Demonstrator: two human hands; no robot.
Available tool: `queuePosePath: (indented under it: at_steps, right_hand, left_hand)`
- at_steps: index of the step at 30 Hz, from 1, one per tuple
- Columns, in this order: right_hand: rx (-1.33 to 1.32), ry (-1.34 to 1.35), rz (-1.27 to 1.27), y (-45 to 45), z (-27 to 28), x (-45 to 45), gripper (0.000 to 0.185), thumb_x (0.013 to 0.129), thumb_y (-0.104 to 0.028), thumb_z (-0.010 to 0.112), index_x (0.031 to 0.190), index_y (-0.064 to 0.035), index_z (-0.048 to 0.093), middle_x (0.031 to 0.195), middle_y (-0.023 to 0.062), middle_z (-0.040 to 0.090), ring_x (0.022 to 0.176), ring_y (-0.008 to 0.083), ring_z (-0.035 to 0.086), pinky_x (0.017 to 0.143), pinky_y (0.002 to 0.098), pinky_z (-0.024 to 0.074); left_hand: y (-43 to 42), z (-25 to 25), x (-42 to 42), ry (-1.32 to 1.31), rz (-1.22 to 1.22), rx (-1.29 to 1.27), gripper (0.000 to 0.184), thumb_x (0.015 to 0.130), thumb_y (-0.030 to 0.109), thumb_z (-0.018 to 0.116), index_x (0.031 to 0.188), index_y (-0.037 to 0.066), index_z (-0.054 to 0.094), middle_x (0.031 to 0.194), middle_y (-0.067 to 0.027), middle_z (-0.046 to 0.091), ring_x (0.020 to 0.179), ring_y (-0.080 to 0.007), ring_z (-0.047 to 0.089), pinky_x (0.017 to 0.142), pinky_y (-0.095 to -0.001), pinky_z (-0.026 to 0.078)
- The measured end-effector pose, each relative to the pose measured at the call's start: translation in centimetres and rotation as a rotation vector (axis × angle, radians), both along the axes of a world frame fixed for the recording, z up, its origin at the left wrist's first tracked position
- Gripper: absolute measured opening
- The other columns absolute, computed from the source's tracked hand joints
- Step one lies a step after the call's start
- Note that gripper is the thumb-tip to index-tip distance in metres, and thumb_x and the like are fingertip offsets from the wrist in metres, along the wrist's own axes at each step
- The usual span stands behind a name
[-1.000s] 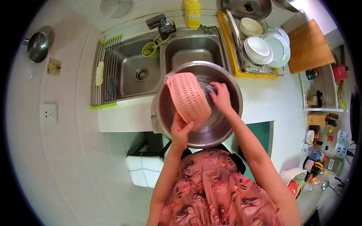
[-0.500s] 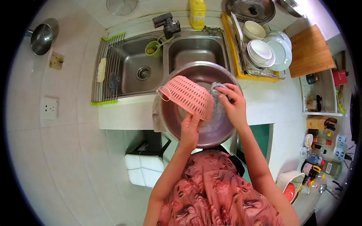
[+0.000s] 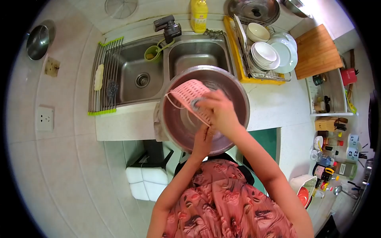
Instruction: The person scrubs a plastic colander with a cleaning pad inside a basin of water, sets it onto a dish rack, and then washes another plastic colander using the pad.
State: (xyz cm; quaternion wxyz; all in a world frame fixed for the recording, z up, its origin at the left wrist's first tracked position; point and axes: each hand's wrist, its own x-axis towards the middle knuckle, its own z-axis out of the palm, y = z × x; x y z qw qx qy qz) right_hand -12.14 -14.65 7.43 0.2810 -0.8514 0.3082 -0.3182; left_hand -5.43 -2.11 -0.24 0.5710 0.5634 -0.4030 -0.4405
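My left hand grips the lower rim of a pink perforated basket, which is tilted over a large steel basin. A thin loop handle hangs at the basket's left end. My right hand, partly blurred, is closed on a grey scrubbing pad and presses it against the side of the basket. Much of the basket's right part is hidden behind this hand. Some water shows at the bottom of the basin.
Behind the basin is a double sink with a faucet and a green ladle. A roll-up rack lies at its left. A dish rack with bowls and plates stands at the right, beside a cutting board.
My right hand has moved left with the pad, from the basket's right end onto its side. The basket has turned and tilted in my left hand.
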Motion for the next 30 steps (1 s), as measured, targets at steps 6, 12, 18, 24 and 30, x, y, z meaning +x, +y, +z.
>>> queuePosePath:
  at_steps: [6, 12, 18, 24, 30]
  right_hand:
    - [-0.016, -0.047, 0.010, -0.7, 1.0, 0.4, 0.024, 0.072, 0.001, 0.068, 0.093, -0.0070, 0.075, 0.104, 0.0112, 0.068, 0.096, 0.0326, 0.062, 0.085, 0.0396, 0.0528]
    - [-0.015, -0.067, -0.309, -4.5, -2.0, -1.3, 0.022, 0.077, 0.001, 0.072, 0.097, -0.0068, 0.075, 0.100, 0.0125, 0.069, 0.096, 0.0316, 0.065, 0.083, 0.0382, 0.0533]
    - [0.370, -0.009, -0.359, -5.0, -7.8, -5.7, 0.023, 0.081, -0.005, 0.073, 0.104, -0.0087, 0.076, 0.101, 0.0105, 0.072, 0.093, 0.0259, 0.068, 0.082, 0.0338, 0.0522]
    - [0.746, -0.195, -0.414, -2.0, -7.7, -7.4, 0.023, 0.088, -0.008, 0.068, 0.109, -0.0040, 0.074, 0.109, 0.0077, 0.073, 0.095, 0.0138, 0.065, 0.088, 0.0269, 0.0486]
    - [0.810, -0.410, -0.492, -1.1, -7.5, -8.2, 0.026, 0.091, -0.009, 0.067, 0.116, -0.0020, 0.071, 0.110, 0.0083, 0.071, 0.099, 0.0152, 0.063, 0.092, 0.0288, 0.0479]
  left_hand:
    - [-0.2, 0.4, 0.0, -0.029, -0.051, -0.009, 0.031, 0.104, 0.020, 0.052, 0.124, -0.003, 0.058, 0.103, -0.0155, 0.066, 0.093, -0.0183, 0.060, 0.083, -0.0320, 0.048]
    - [0.8, 0.6, 0.2, 0.068, -0.114, 0.030, 0.032, 0.105, 0.021, 0.051, 0.127, -0.002, 0.059, 0.110, -0.0079, 0.066, 0.096, -0.0140, 0.058, 0.086, -0.0281, 0.046]
    - [2.2, 1.5, 2.2, 0.238, -0.008, 0.022, 0.035, 0.106, 0.019, 0.051, 0.133, -0.002, 0.054, 0.119, -0.0046, 0.065, 0.101, -0.0133, 0.059, 0.087, -0.0267, 0.047]
    - [0.8, 3.4, 3.7, 0.327, 0.014, -0.050, 0.043, 0.107, 0.023, 0.047, 0.144, 0.001, 0.044, 0.129, -0.0044, 0.059, 0.111, -0.0133, 0.058, 0.088, -0.0304, 0.052]
    - [-1.8, 2.8, 0.4, -0.415, -0.209, 0.162, 0.053, 0.098, 0.020, 0.057, 0.144, 0.000, 0.043, 0.120, -0.0308, 0.059, 0.103, -0.0474, 0.061, 0.089, -0.0491, 0.049]
